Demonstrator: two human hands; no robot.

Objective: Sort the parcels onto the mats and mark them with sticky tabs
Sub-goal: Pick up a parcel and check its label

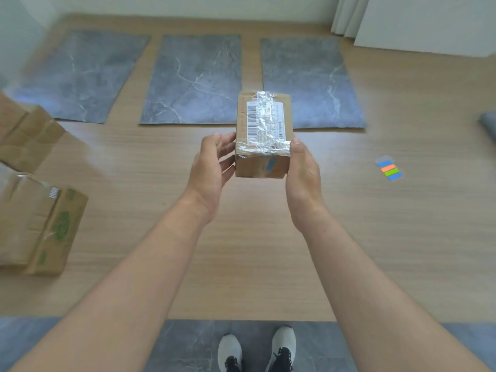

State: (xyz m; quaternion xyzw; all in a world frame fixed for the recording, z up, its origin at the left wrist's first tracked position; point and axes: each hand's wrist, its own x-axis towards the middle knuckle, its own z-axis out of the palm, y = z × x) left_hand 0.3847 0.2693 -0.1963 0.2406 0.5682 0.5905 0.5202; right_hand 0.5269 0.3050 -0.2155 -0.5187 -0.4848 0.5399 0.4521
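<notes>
I hold a small cardboard parcel (pixel 264 135) in the air over the wooden floor, in front of the gap between the middle mat (pixel 193 76) and the right mat (pixel 308 76). It has a white barcode label under shiny tape on top and a blue tab on its near face. My right hand (pixel 303 181) grips its right side, thumb along the upper edge. My left hand (pixel 212 167) touches its left side with loosely bent fingertips, thumb off the box. A third grey marble mat (pixel 80 73) lies far left. The sheet of coloured sticky tabs (pixel 389 170) lies on the floor to the right.
Larger cardboard boxes stand at the left edge, one with green print (pixel 51 226) and another behind it (pixel 26 135). A grey mat (pixel 188 345) lies under my shoes. A white cabinet (pixel 429 22) stands at the far right, with a grey object (pixel 488 124) at the right edge.
</notes>
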